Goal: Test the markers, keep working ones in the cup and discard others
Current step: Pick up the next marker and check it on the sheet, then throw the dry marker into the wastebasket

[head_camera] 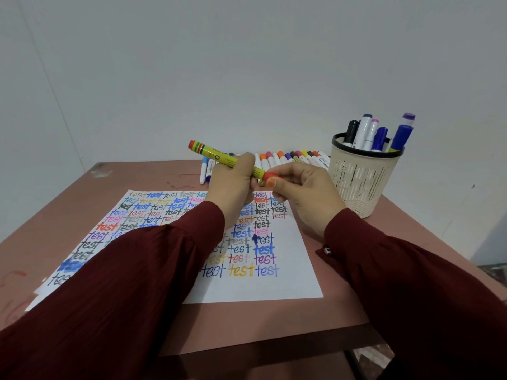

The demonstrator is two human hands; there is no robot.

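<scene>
My left hand (231,182) grips a yellow marker (219,158) round its barrel, holding it above the paper with its striped end up and to the left. My right hand (304,192) pinches the marker's orange cap (271,176) at the lower right end. A beige slotted cup (359,178) stands at the right and holds several markers (380,134). A row of capped markers (290,158) lies along the table's far edge by the wall.
A white sheet (288,270) covered with the word "test" in many colours lies on the reddish-brown table (142,176) under my arms. Two more markers (204,170) lie at the far left of the row. The wall rises right behind the table.
</scene>
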